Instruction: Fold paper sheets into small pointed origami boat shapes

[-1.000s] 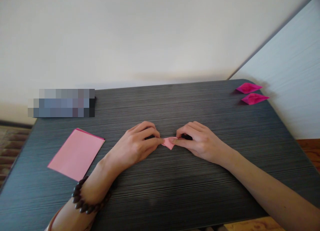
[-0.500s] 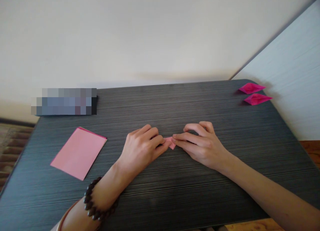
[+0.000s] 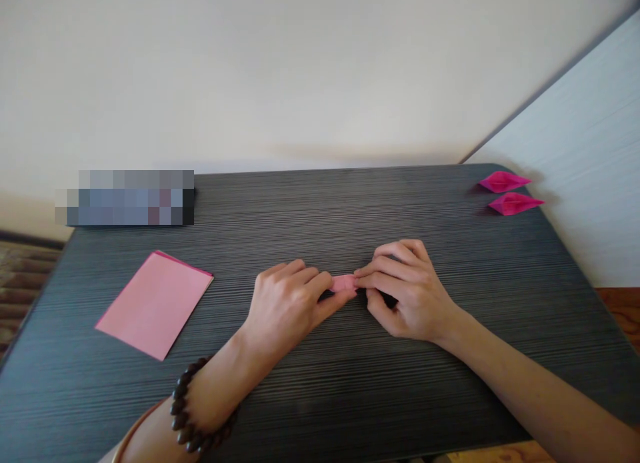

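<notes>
A small folded piece of pink paper (image 3: 343, 283) lies on the dark table between my hands, partly hidden by fingers. My left hand (image 3: 290, 296) grips its left end, with the thumb along its lower edge. At the right end, the fingertips of my right hand (image 3: 407, 289) press on the paper, while that thumb sits a little apart, below. To the left rests a stack of square paper sheets (image 3: 157, 306), light pink on top with a darker pink edge showing.
Two folded magenta paper shapes (image 3: 505, 181) with pointed ends stand at the table's (image 3: 320, 396) far right corner. A blurred-out box-like object (image 3: 130, 199) is at the back left. Behind the table rises a pale wall (image 3: 300, 69).
The small pointed flap at the paper's lower edge no longer shows; the paper now looks like a narrow strip. My left thumb has slid right along it, and my right thumb shows below.
</notes>
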The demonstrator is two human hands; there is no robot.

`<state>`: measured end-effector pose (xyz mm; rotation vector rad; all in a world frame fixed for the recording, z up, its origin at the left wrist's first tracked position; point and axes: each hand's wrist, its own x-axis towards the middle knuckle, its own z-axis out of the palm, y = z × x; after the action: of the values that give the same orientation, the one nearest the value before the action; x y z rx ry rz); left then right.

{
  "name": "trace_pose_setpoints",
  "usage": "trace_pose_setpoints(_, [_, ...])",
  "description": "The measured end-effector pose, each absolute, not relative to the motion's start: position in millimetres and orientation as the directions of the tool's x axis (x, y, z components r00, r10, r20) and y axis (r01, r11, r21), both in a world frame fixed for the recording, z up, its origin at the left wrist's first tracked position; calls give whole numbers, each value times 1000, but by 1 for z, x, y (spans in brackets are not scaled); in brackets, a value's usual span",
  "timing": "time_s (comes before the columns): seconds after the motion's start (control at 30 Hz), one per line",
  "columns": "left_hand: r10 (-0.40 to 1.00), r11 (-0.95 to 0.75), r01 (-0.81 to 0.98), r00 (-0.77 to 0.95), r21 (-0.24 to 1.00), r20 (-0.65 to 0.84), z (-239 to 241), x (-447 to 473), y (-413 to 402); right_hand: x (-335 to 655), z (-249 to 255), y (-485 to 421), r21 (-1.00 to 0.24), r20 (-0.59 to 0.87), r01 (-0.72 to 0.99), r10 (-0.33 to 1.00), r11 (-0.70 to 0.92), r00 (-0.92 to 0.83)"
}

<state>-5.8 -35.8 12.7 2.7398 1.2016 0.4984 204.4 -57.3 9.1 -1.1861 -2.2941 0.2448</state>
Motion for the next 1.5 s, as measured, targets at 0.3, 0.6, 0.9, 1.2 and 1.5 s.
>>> trace_pose_setpoints(0.3, [745, -659, 735, 609, 160, 272, 13, 1, -37, 191, 4, -47, -554, 161, 793, 967, 255, -199])
trace_pose_setpoints(0.6, [753, -651, 743, 604, 156, 263, 12, -1, -38, 199, 13, -40, -646, -21, 742, 967, 180, -252])
trace_pose_setpoints(0.9, [751, -652, 742, 604, 157, 265, 14, 2, -39, 204, 16, -37, -670, -40, 714, 951, 201, -305])
trace_pose_setpoints(1.2, [800, -600, 739, 551, 305, 238, 11, 0, -37, 205, 3, -47, -581, 128, 746, 942, 325, -311])
trace_pose_setpoints(1.5, [817, -525, 526, 532, 669, 222, 7, -1, -29, 203, 3, -48, -600, 203, 672, 896, 433, -396])
